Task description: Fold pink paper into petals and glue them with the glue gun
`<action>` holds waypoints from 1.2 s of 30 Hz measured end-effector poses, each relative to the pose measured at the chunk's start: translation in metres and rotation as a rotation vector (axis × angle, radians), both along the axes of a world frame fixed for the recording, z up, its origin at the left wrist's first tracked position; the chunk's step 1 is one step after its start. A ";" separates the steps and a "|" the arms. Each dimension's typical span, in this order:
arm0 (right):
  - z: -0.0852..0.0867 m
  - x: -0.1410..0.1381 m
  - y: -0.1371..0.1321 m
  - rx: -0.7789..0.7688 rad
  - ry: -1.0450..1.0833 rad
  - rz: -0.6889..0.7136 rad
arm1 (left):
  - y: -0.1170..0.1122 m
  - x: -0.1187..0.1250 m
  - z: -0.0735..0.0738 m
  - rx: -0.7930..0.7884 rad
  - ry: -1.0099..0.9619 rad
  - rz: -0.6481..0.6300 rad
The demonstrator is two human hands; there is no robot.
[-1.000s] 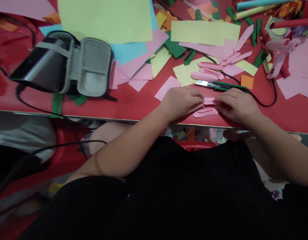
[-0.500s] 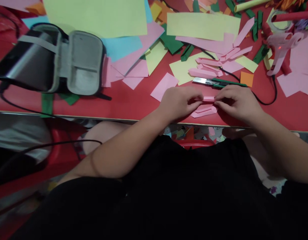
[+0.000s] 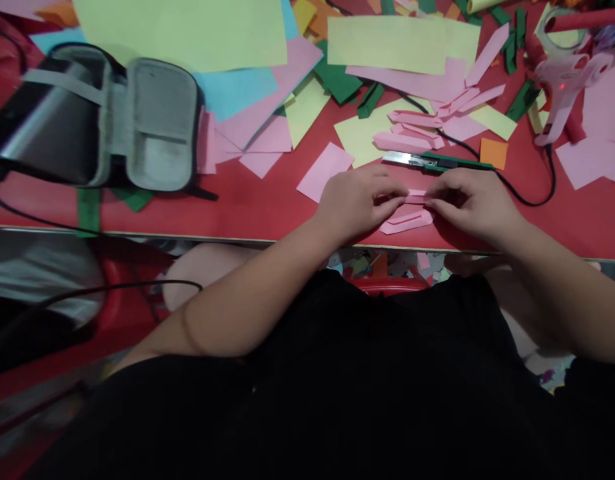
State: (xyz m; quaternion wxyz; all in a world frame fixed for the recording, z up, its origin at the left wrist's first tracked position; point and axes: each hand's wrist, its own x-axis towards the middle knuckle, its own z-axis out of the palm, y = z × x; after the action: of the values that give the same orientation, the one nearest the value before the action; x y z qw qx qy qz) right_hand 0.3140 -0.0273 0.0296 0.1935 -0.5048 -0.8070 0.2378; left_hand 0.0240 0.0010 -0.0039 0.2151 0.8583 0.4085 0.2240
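My left hand (image 3: 360, 200) and my right hand (image 3: 470, 200) meet over the near edge of the red table (image 3: 267, 207). Both pinch the ends of a small folded pink paper strip (image 3: 416, 196), held just above the table. A second folded pink strip (image 3: 406, 221) lies flat right under it. Just beyond my hands lies a green-handled utility knife (image 3: 432, 161) with its blade out.
Several folded pink strips (image 3: 412, 130) are heaped behind the knife. Yellow, pink, blue and green sheets (image 3: 267, 80) cover the far table. An open grey case (image 3: 112, 123) sits at left. A pink glue gun (image 3: 562, 93) with a black cord (image 3: 537, 193) lies at right.
My hands lifted the pink strip off the table and now pinch it by its ends. The view has drifted slightly so the table's items sit higher and more to the left.
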 end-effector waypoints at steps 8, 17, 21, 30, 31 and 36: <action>-0.002 0.001 0.002 0.091 -0.089 -0.005 | -0.008 0.000 -0.003 0.123 0.055 -0.009; -0.020 0.003 0.006 0.215 -0.135 0.174 | -0.006 -0.002 -0.005 0.283 0.085 -0.109; -0.021 0.006 0.005 0.260 -0.219 0.233 | -0.001 -0.003 -0.008 0.283 0.047 -0.228; -0.010 0.017 -0.012 0.352 -0.275 0.233 | 0.012 -0.023 0.001 0.130 0.142 -0.290; -0.010 0.018 -0.012 0.361 -0.277 0.236 | 0.012 -0.024 0.003 0.120 0.147 -0.287; -0.011 0.026 -0.012 0.385 -0.241 0.245 | 0.011 -0.028 0.005 0.094 0.141 -0.272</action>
State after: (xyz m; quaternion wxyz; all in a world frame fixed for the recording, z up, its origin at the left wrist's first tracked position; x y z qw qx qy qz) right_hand 0.3397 -0.0389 0.0182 0.1584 -0.3819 -0.9096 0.0396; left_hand -0.0040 0.0124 0.0016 0.1740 0.9283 0.2918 0.1510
